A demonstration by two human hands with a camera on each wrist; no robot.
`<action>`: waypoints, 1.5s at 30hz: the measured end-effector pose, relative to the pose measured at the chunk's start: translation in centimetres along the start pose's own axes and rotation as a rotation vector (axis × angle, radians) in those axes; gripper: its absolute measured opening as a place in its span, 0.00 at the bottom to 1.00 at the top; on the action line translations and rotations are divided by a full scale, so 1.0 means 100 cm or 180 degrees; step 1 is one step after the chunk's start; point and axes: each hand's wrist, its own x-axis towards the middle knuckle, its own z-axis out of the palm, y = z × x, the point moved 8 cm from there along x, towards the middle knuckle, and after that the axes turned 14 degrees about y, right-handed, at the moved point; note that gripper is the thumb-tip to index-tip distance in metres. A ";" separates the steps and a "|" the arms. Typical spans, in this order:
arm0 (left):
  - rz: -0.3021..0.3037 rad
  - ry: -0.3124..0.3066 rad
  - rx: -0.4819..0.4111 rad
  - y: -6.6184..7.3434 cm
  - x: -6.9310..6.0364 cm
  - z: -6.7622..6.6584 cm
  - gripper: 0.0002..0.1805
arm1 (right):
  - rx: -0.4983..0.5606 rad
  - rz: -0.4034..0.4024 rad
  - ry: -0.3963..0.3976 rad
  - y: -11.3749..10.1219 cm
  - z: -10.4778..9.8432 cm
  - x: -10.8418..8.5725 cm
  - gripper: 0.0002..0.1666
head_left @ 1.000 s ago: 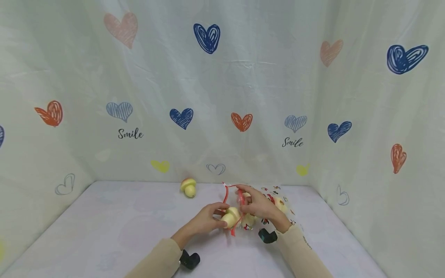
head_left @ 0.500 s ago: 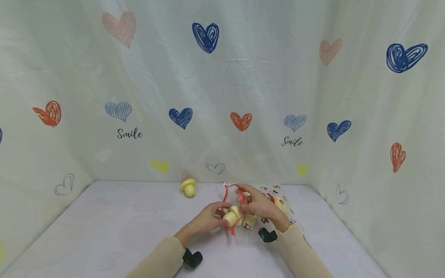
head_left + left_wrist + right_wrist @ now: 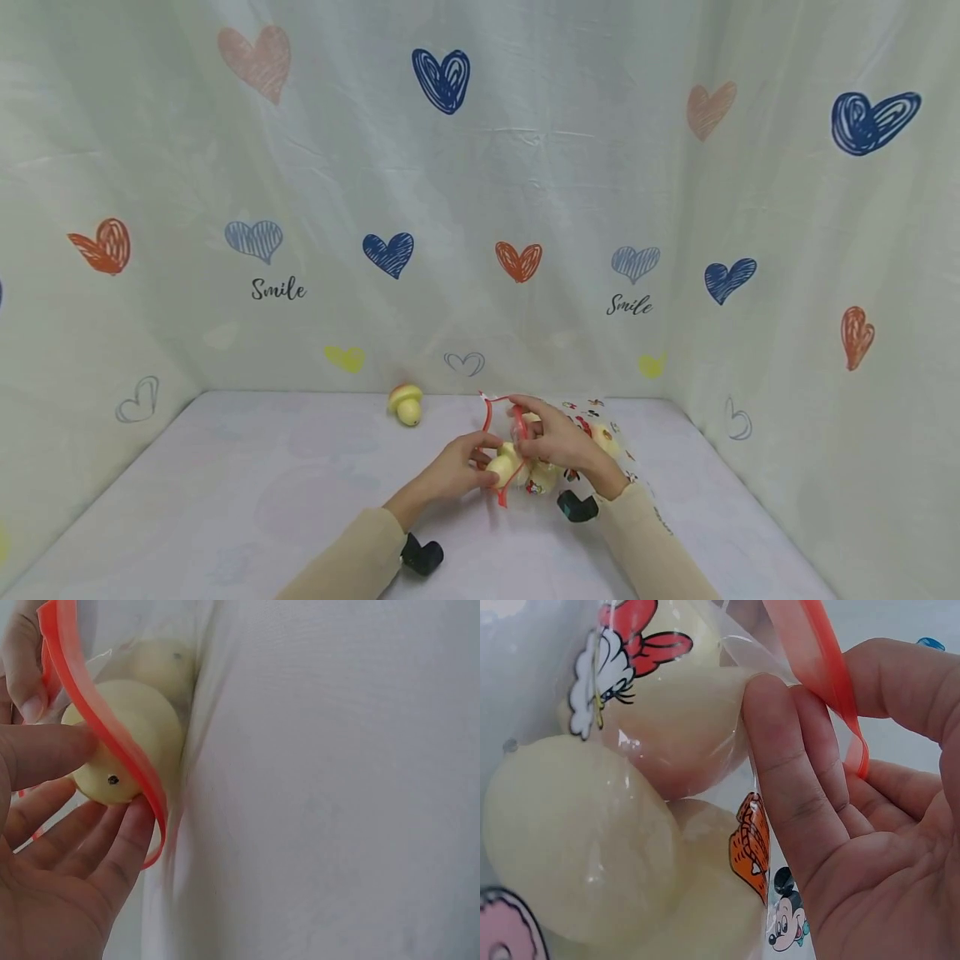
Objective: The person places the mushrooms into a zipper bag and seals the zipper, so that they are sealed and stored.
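Note:
My left hand (image 3: pixel 453 467) holds a pale yellow toy mushroom (image 3: pixel 501 473) between thumb and fingers. In the left wrist view, the mushroom (image 3: pixel 139 712) is partly inside the mouth of a clear zip bag, and the red zip edge (image 3: pixel 112 742) crosses in front of it. Opposite, my right hand (image 3: pixel 558 437) pinches the red edge of this bag (image 3: pixel 583 425), which has cartoon prints and lies on its side. Several pale yellow rounded pieces (image 3: pixel 577 840) show through the plastic in the right wrist view. Part of the bag is hidden behind my right hand and forearm.
Another toy mushroom (image 3: pixel 406 406), yellow with a reddish cap, stands at the back of the white table (image 3: pixel 262 483). A pale curtain (image 3: pixel 480 167) printed with hearts encloses the back and sides. Black wrist devices (image 3: pixel 577 506) sit by both sleeves.
My left hand has moved slightly to the right, bringing the mushroom further into the bag's mouth. My right hand keeps its place on the red edge.

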 end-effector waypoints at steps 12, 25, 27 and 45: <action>-0.0120 -0.0038 -0.0052 -0.001 0.001 0.004 0.24 | 0.0017 -0.0102 0.0007 0.004 -0.001 0.001 0.41; -0.0068 -0.0048 -0.0071 -0.003 0.005 0.008 0.24 | -0.0091 0.0010 0.0040 -0.004 -0.001 -0.001 0.42; -0.0056 -0.0053 -0.0080 -0.003 0.005 0.009 0.24 | -0.0076 0.0016 0.0017 -0.013 -0.001 -0.004 0.42; -0.0004 -0.0063 -0.0040 -0.003 0.006 0.009 0.26 | -0.0047 -0.0021 0.0015 -0.001 -0.002 0.000 0.42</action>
